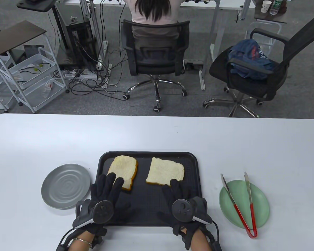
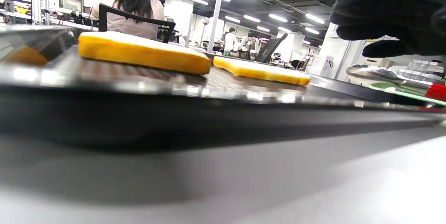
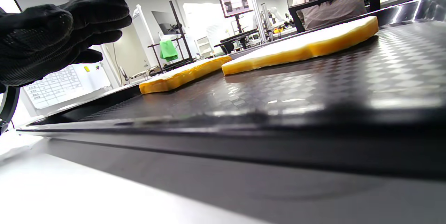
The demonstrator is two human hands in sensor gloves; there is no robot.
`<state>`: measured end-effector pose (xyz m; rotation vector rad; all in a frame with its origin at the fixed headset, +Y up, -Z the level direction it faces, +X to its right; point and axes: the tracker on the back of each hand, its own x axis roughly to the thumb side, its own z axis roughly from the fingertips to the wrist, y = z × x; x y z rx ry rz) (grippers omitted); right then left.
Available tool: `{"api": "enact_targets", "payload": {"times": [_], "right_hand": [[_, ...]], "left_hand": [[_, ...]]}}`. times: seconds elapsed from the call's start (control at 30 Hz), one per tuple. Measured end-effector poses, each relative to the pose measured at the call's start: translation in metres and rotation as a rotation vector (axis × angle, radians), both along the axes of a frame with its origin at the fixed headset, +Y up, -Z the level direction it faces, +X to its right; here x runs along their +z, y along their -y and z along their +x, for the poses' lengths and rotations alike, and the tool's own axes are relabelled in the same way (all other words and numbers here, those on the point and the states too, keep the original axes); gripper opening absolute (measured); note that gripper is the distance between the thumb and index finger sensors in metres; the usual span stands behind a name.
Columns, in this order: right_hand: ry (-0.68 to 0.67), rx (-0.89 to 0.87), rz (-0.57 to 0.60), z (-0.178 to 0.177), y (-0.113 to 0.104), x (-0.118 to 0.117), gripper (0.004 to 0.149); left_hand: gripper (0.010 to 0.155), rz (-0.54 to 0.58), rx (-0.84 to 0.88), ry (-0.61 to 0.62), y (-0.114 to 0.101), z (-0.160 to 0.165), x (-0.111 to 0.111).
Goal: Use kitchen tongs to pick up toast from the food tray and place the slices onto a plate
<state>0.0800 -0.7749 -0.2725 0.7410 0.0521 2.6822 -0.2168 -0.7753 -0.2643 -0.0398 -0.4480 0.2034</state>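
Two slices of toast lie on a black food tray (image 1: 146,204): the left slice (image 1: 123,168) and the right slice (image 1: 165,171). My left hand (image 1: 108,183) hovers over the tray's near left with straight fingers reaching over the left slice's near edge. My right hand (image 1: 176,189) is over the tray's near right, its fingertips at the right slice's near edge. Neither hand holds anything. The red-handled metal tongs (image 1: 235,206) lie on a green plate (image 1: 261,206) to the right of the tray. Both wrist views look low across the tray (image 2: 209,119) at the slices (image 2: 139,53) (image 3: 306,46).
A grey metal plate (image 1: 66,189) sits left of the tray. Beyond the white table's far edge stand office chairs, one with a seated person (image 1: 153,15), plus a wire cart (image 1: 28,78) and cables on the floor.
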Motion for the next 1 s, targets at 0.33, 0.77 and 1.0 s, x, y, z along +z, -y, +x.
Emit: {"api": "enact_targets", "payload": {"times": [0.33, 0.77, 1.0], "right_hand": [[0.046, -0.080, 0.014, 0.003, -0.024, 0.002, 0.097], [0.372, -0.112, 0.194, 0.084, -0.096, 0.007, 0.107], [0.564, -0.091, 0.214, 0.141, -0.108, 0.010, 0.110]], "left_hand": [[0.093, 0.009, 0.010, 0.024, -0.004, 0.006, 0.003], [0.093, -0.005, -0.005, 0.035, -0.003, 0.011, 0.004], [0.093, -0.005, -0.017, 0.045, -0.003, 0.015, 0.005]]}}
